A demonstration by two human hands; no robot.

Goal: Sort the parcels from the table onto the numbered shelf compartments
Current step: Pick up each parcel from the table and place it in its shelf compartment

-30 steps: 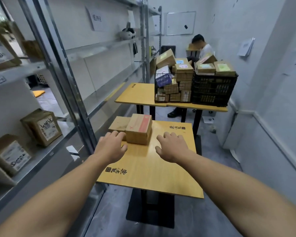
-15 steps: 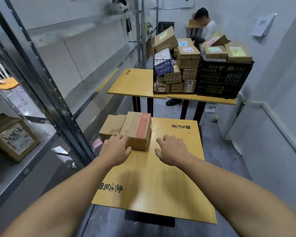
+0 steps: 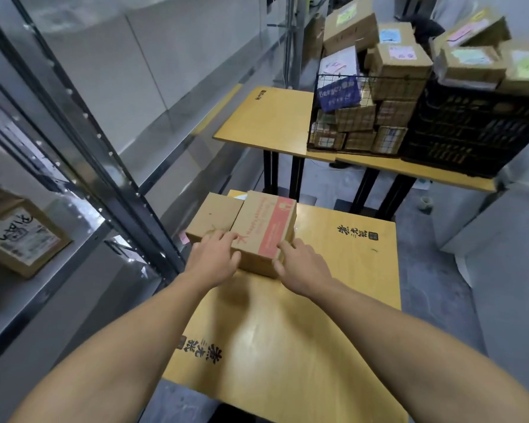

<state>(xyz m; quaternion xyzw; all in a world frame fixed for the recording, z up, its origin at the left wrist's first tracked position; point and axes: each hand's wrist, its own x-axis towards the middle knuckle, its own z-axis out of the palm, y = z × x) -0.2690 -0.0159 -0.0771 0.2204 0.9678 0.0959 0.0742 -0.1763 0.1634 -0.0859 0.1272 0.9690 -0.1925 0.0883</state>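
Note:
A cardboard parcel with a pink stripe (image 3: pixel 266 227) lies on the near yellow table (image 3: pixel 287 346), at its far left. A smaller plain parcel (image 3: pixel 214 213) lies against its left side. My left hand (image 3: pixel 216 259) grips the striped parcel's near left corner, fingers over the top and thumb on the front face. My right hand (image 3: pixel 303 265) holds the near right corner the same way, fingers on the top edge, thumb on the front. The parcel rests flat on the table.
A metal shelf rack (image 3: pixel 104 166) runs along the left, with a labelled parcel (image 3: pixel 22 236) on one level. Behind stands a second yellow table (image 3: pixel 266 123) carrying a wire basket (image 3: pixel 313 117) and a black crate (image 3: pixel 471 132), both piled with parcels.
Both hands moved forward from the bare tabletop onto the striped parcel's near corners. My view came closer and tilted down.

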